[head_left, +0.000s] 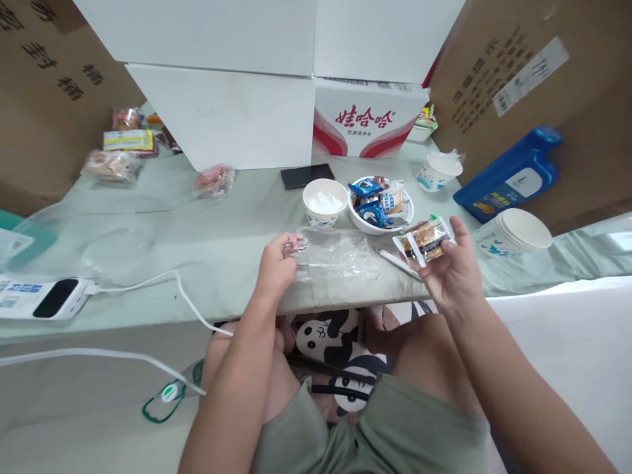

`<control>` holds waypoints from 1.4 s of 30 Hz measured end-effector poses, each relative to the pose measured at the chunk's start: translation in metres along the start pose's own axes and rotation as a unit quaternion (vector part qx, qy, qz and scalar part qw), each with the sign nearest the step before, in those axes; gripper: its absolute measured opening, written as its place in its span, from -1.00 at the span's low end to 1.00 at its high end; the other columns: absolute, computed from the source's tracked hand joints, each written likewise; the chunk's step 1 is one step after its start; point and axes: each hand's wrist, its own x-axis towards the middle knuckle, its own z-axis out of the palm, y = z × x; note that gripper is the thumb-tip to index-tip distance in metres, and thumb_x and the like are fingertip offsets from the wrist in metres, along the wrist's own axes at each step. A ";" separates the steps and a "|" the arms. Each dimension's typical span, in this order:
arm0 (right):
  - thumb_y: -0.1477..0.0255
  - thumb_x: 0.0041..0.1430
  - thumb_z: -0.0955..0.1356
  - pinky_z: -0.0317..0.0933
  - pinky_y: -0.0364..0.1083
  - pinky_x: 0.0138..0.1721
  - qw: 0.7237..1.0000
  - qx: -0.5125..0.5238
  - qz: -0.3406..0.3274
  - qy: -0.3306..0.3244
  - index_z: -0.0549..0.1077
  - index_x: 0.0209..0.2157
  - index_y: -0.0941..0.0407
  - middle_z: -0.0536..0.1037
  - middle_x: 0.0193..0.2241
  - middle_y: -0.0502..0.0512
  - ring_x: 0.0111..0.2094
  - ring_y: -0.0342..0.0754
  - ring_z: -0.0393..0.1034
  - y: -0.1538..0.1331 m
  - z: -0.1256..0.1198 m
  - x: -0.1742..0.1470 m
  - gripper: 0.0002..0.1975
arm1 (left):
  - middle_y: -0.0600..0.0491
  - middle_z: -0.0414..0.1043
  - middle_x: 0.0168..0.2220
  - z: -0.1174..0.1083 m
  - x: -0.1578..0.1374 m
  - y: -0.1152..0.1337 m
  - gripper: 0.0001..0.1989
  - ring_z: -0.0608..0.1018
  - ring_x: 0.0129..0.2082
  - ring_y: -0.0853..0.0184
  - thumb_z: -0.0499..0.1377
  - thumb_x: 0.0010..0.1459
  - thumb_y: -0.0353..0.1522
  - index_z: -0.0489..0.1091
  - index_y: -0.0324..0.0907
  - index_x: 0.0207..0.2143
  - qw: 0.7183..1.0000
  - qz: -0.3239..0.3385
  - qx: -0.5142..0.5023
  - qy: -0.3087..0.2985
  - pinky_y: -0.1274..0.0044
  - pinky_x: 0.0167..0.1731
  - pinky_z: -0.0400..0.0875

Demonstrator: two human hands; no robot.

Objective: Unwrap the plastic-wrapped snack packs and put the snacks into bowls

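My left hand (pixel 276 266) is closed, its fingers pinching the crumpled corner of a clear plastic bag (pixel 338 253) that spreads flat over the table edge. My right hand (pixel 457 270) holds a wrapped snack (pixel 423 241) with brown and dark layers, thumb on top. Just behind it stands a white bowl (pixel 380 230) filled with several small blue and pale snack packets (pixel 374 214). A paper cup (pixel 324 203) with crumpled clear plastic inside sits left of the bowl. Under the snack, a pen-like white stick (pixel 397 262) lies on the cloth.
A black phone (pixel 307 176) lies before the white carton (pixel 365 125). At right are a blue bottle (pixel 508 174), stacked paper cups (pixel 516 234) and another cup (pixel 437 174). Snack packets (pixel 112 166) lie at left, above a white power bank (pixel 44 297) with a cable (pixel 180 283).
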 end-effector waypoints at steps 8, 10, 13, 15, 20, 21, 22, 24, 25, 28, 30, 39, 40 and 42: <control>0.44 0.19 0.32 0.41 0.04 -0.22 0.859 -0.487 -0.098 -0.123 0.32 0.24 -0.08 0.60 -0.01 0.05 -0.21 0.00 0.58 -0.045 0.053 0.127 -0.44 | 0.04 0.55 -0.16 0.004 0.002 -0.003 -0.76 0.64 -0.17 0.22 0.03 -0.36 -0.53 0.26 -0.13 -0.52 0.999 -0.005 0.038 -0.014 0.49 -0.16 0.43; 0.35 0.23 0.33 0.43 0.22 0.02 0.735 -0.637 -0.084 -0.218 0.35 0.25 0.00 0.59 0.06 0.19 -0.02 0.20 0.55 -0.041 0.070 0.140 -0.46 | 0.04 0.53 -0.14 0.005 0.003 -0.003 -0.76 0.65 -0.17 0.20 0.01 -0.37 -0.52 0.24 -0.14 -0.52 0.998 -0.006 0.060 -0.023 0.48 -0.16 0.45; 0.19 0.32 0.27 0.13 0.51 0.26 0.589 -0.759 -0.113 -0.253 0.39 0.26 0.01 0.42 0.28 0.26 0.36 0.43 0.18 -0.028 0.083 0.147 -0.47 | 0.04 0.50 -0.17 0.003 0.003 -0.001 -0.74 0.66 -0.19 0.20 0.00 -0.38 -0.52 0.25 -0.13 -0.51 0.995 0.014 0.095 -0.028 0.44 -0.11 0.47; 0.12 0.36 0.21 -0.01 0.56 0.31 0.582 -0.766 -0.161 -0.221 0.37 0.28 -0.05 0.28 0.38 0.19 0.45 0.45 -0.04 -0.023 0.085 0.151 -0.47 | 0.04 0.50 -0.18 0.001 0.004 0.001 -0.74 0.67 -0.21 0.20 -0.01 -0.37 -0.52 0.26 -0.13 -0.50 0.993 0.023 0.115 -0.027 0.42 -0.09 0.49; 0.14 0.43 0.10 0.04 0.28 0.37 0.609 -0.712 -0.243 -0.252 0.39 0.27 0.05 0.32 0.35 0.24 0.41 0.26 0.09 -0.024 0.092 0.165 -0.45 | 0.05 0.51 -0.17 0.001 0.004 0.005 -0.75 0.68 -0.25 0.23 -0.01 -0.32 -0.54 0.26 -0.14 -0.49 0.990 0.025 0.135 -0.025 0.42 -0.11 0.52; 0.15 0.42 0.12 0.07 0.24 0.35 0.600 -0.715 -0.235 -0.270 0.39 0.27 0.09 0.35 0.34 0.25 0.38 0.25 0.15 -0.023 0.094 0.167 -0.44 | 0.05 0.50 -0.17 0.002 0.004 0.006 -0.76 0.68 -0.27 0.25 -0.01 -0.31 -0.54 0.26 -0.14 -0.49 0.990 0.023 0.135 -0.026 0.42 -0.12 0.52; 0.14 0.40 0.14 0.11 0.23 0.32 0.587 -0.726 -0.218 -0.285 0.40 0.27 0.11 0.38 0.32 0.26 0.34 0.26 0.22 -0.021 0.096 0.168 -0.43 | 0.05 0.50 -0.16 0.003 0.004 0.006 -0.76 0.68 -0.28 0.26 -0.01 -0.31 -0.54 0.26 -0.14 -0.48 0.990 0.020 0.135 -0.029 0.43 -0.13 0.53; 0.09 0.35 0.18 0.21 0.27 0.23 0.549 -0.759 -0.173 -0.303 0.42 0.26 0.10 0.44 0.26 0.27 0.25 0.32 0.32 -0.016 0.096 0.166 -0.39 | 0.05 0.51 -0.16 0.005 0.004 0.006 -0.76 0.67 -0.31 0.27 0.00 -0.29 -0.54 0.27 -0.14 -0.48 0.989 0.015 0.140 -0.032 0.44 -0.17 0.54; 0.07 0.33 0.19 0.24 0.29 0.18 0.533 -0.773 -0.159 -0.305 0.42 0.26 0.09 0.47 0.24 0.27 0.21 0.35 0.36 -0.014 0.095 0.163 -0.38 | 0.05 0.51 -0.16 0.005 0.004 0.006 -0.76 0.67 -0.31 0.27 0.01 -0.28 -0.54 0.28 -0.14 -0.47 0.989 0.016 0.145 -0.033 0.45 -0.19 0.54; 0.03 0.33 0.17 0.29 0.30 0.10 0.515 -0.782 -0.171 -0.308 0.43 0.25 0.07 0.49 0.22 0.26 0.14 0.37 0.41 -0.008 0.087 0.150 -0.37 | 0.06 0.51 -0.17 0.005 0.003 0.004 -0.75 0.68 -0.33 0.27 0.02 -0.23 -0.55 0.33 -0.14 -0.43 0.987 0.021 0.155 -0.035 0.46 -0.22 0.53; 0.07 0.34 0.16 0.29 0.27 0.12 0.522 -0.767 -0.188 -0.323 0.45 0.22 0.07 0.47 0.24 0.24 0.17 0.34 0.40 -0.005 0.082 0.143 -0.41 | 0.07 0.50 -0.18 0.005 0.003 0.003 -0.73 0.68 -0.34 0.27 0.03 -0.21 -0.55 0.34 -0.14 -0.40 0.988 0.021 0.151 -0.034 0.47 -0.24 0.51; 0.08 0.32 0.20 -0.03 0.50 0.32 0.473 -0.810 -0.075 -0.339 0.15 0.44 0.05 0.26 0.41 0.26 0.39 0.43 0.15 0.012 0.103 0.156 -0.27 | 0.07 0.48 -0.16 0.014 0.007 -0.001 -0.75 0.68 -0.36 0.29 0.03 -0.18 -0.55 0.32 -0.16 -0.39 0.985 0.030 0.152 -0.078 0.49 -0.28 0.48; 0.06 0.31 0.21 -0.14 0.54 0.34 0.462 -0.819 -0.061 -0.334 0.10 0.46 0.02 0.18 0.45 0.24 0.44 0.45 0.04 0.009 0.108 0.155 -0.24 | 0.07 0.48 -0.16 0.015 0.007 -0.002 -0.76 0.68 -0.36 0.29 0.03 -0.18 -0.55 0.31 -0.16 -0.39 0.985 0.031 0.152 -0.081 0.48 -0.29 0.47; 0.04 0.29 0.25 -0.29 0.60 0.35 0.455 -0.829 -0.065 -0.319 0.08 0.47 -0.01 0.08 0.49 0.20 0.49 0.47 -0.15 -0.004 0.115 0.147 -0.21 | 0.07 0.49 -0.16 0.016 0.005 -0.002 -0.77 0.68 -0.36 0.28 0.03 -0.16 -0.55 0.30 -0.15 -0.40 0.984 0.033 0.152 -0.082 0.47 -0.29 0.47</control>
